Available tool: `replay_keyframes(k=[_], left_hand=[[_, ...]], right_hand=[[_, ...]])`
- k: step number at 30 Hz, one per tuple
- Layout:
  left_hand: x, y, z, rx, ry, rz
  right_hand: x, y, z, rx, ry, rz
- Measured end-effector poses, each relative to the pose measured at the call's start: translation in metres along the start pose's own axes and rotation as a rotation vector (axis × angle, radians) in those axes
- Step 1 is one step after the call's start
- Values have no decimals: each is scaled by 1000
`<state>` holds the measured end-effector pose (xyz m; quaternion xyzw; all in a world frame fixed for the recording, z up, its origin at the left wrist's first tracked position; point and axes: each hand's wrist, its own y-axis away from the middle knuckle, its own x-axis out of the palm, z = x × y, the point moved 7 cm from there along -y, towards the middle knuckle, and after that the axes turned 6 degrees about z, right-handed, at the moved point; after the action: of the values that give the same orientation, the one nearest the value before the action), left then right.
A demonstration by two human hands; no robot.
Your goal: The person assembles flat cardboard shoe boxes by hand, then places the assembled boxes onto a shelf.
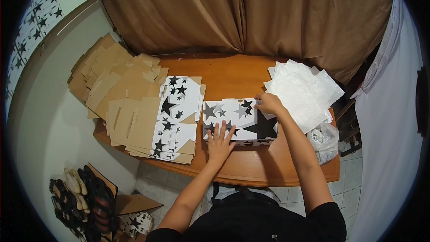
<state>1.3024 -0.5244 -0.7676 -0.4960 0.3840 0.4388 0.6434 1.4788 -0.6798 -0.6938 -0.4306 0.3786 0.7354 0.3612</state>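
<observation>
A white cardboard box (242,122) printed with black and grey stars stands on the wooden table in front of me, its top panel lying level. My left hand (218,145) rests on the box's near left part, with its fingers spread flat. At the far right corner, my right hand (269,103) has its fingers closed on the box's edge. Its fingertips are partly hidden, so the exact part they pinch cannot be made out. Just left of the box lies a flat star-printed cardboard sheet (181,96), on top of other flat pieces.
Overlapping brown cardboard blanks (130,80) cover the table's left side. White paper sheets (298,92) are piled at the right, beside a clear plastic bag (323,141) near the edge. A brown curtain (242,13) hangs behind the wooden table (228,71). Shoes (80,192) stand at lower left.
</observation>
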Motion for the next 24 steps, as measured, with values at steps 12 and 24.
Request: replay_keyframes(k=[12,24], left_hand=[[-77,-19,-34,-9,423,-23],[-67,7,-13,-17,89,-220]], right_hand=[[-12,69,64,-219,-336,-138],[-24,76,75,-503,-475,-70]])
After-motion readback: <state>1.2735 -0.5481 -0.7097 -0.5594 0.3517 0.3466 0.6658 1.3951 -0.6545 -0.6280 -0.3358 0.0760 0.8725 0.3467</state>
